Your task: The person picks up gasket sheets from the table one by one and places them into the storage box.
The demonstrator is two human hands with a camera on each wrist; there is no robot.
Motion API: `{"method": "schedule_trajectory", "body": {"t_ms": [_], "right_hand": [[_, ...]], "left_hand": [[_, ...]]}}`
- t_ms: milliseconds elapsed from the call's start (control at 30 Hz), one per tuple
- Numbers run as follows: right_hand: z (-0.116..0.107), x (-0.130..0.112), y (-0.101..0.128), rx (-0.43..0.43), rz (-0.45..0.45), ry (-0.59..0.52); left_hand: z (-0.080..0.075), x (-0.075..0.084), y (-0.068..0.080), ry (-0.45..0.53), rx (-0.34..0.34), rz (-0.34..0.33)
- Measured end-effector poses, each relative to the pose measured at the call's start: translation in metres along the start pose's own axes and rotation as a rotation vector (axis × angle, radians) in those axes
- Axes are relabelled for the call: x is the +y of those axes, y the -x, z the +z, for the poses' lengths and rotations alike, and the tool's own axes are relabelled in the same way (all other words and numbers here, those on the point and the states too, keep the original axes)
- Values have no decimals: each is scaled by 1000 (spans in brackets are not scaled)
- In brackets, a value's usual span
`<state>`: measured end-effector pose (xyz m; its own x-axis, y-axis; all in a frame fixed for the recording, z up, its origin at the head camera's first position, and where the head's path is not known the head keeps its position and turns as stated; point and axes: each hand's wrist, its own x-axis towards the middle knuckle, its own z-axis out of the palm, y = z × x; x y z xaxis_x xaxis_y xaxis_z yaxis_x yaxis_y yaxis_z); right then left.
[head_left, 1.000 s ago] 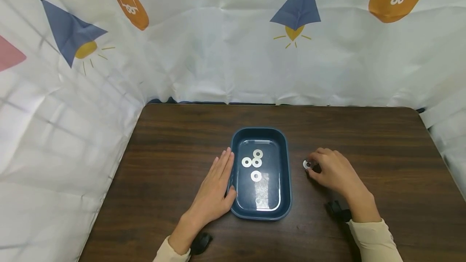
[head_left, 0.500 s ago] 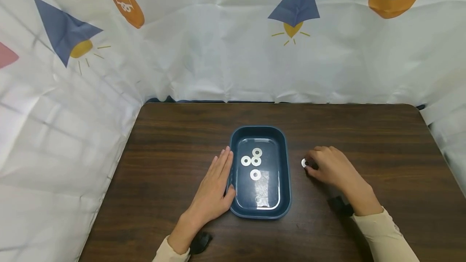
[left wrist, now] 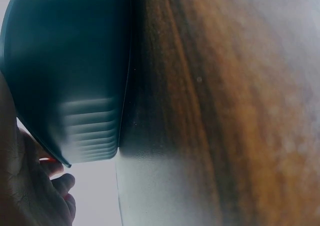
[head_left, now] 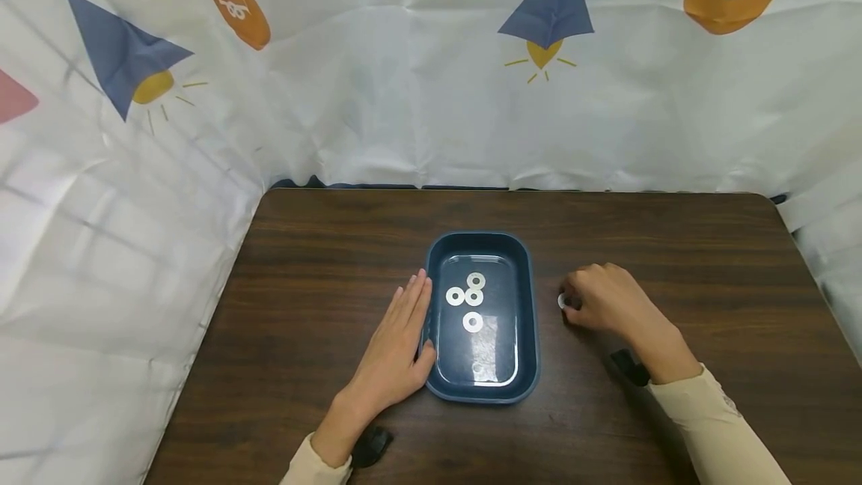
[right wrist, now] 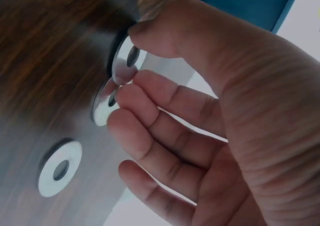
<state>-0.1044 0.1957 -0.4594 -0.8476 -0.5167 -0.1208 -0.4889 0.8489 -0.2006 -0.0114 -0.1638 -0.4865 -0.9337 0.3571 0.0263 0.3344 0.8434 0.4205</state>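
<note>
Broadly, a dark wooden table (head_left: 323, 260) fills the lower part of the head view, backed by a white curtain (head_left: 404, 96) printed with blue and orange shapes; taking the blue tray (head_left: 528, 320) as the landmark, it sits at the table's middle, a rounded rectangular tub with a glossy floor; inside it lie four flat silver washers (head_left: 473, 322), three clustered toward its far end and one alone nearer the centre, all resting flat on the floor of the tray.

Just left of the tray, the left hand (head_left: 393, 354) lies palm down on the table with its fingers straight and together, their edge against the tray's left wall and the thumb at the near left corner; it holds nothing; the left wrist view shows the tray's ribbed outer wall (left wrist: 85, 86) close up.

Right of the tray, a little apart from its wall, the right hand (head_left: 606, 305) has its fingers curled; thumb and forefinger pinch a washer (right wrist: 127, 61), a thin bright metal ring with a round central hole, held tilted on edge just above the wood; a second washer (right wrist: 104, 106) lies against the middle fingertip; a third washer (right wrist: 60, 168) lies flat on the table, clear of the fingers.
</note>
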Motion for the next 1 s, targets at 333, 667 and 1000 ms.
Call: {"method": "schedule_trajectory", "body": {"t_ms": [333, 667, 1000], "right_hand": [[6, 1, 4, 69, -43, 66], [10, -1, 9, 155, -80, 121], [7, -3, 12, 207, -86, 116]], "left_hand": [[2, 1, -1, -2, -12, -4], [1, 0, 0, 3, -1, -6], [-1, 0, 0, 4, -1, -10]]}}
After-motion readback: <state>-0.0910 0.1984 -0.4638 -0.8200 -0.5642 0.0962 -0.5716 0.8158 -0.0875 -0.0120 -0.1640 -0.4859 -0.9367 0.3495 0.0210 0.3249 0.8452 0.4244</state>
